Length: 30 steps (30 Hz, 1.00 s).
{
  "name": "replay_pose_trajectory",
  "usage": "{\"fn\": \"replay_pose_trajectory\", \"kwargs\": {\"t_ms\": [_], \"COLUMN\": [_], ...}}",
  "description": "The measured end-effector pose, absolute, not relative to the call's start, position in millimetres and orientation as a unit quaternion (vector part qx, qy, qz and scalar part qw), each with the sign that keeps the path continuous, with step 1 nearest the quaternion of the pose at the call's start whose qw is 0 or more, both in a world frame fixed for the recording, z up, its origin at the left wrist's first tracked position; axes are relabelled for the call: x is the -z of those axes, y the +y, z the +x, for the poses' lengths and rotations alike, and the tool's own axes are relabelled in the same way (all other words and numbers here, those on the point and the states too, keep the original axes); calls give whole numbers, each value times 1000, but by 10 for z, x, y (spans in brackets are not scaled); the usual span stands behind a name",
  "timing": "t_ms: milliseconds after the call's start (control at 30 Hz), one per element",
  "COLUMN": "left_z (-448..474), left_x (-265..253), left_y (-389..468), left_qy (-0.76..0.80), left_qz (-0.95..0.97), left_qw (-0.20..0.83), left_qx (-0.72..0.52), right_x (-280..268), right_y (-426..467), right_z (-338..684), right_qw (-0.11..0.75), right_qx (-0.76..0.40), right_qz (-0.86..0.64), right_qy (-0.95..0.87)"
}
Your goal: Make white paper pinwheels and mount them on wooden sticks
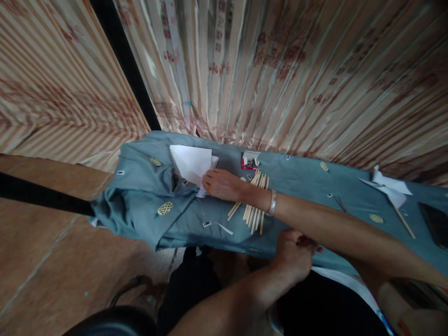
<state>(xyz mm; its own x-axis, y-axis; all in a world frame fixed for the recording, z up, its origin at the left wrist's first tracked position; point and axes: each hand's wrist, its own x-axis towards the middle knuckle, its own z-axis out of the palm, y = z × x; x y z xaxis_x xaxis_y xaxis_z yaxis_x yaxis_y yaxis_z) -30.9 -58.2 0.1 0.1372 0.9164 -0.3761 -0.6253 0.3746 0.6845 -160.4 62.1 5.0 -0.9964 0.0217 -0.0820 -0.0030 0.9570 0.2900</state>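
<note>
My right hand (224, 185) reaches across to the left, its fingers closed on the lower right edge of a white paper stack (192, 161). Closer to my body, my left hand (296, 254) is curled shut below the right forearm; whatever it may hold is hidden. A bundle of pale wooden sticks (257, 217) lies under and beside the right wrist, partly covered by it. Behind that wrist stands a small open red and white box (249, 161) with small dark pieces inside. A white paper pinwheel (390, 189) on a stick lies farther right.
A blue-green cloth with pineapple prints (301, 172) covers the narrow table. A thin white paper strip (224, 229) lies near the front edge. At the far right is a dark flat object (434, 224). A patterned curtain (245, 70) hangs behind, and a black pole (126, 60) stands at left.
</note>
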Motion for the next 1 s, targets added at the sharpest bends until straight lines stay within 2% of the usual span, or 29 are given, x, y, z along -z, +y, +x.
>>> {"fn": "replay_pose_trajectory", "kwargs": {"t_ms": [267,567,1000], "left_z": [-219,-239,-296], "left_x": [131,114,51], "left_y": [-585,-582,-626], "left_qy": [380,359,347], "left_qz": [203,217,265], "left_qw": [715,708,660], "left_qx": [-550,-569,-612], "right_x": [-18,52,-145], "right_y": [716,624,373], "right_z": [-1549,-1594,-1714], "right_qw": [-9,17,70], "right_qx": [-33,-102,-155], "right_qz": [18,15,31], "right_qy": [999,995,985]}}
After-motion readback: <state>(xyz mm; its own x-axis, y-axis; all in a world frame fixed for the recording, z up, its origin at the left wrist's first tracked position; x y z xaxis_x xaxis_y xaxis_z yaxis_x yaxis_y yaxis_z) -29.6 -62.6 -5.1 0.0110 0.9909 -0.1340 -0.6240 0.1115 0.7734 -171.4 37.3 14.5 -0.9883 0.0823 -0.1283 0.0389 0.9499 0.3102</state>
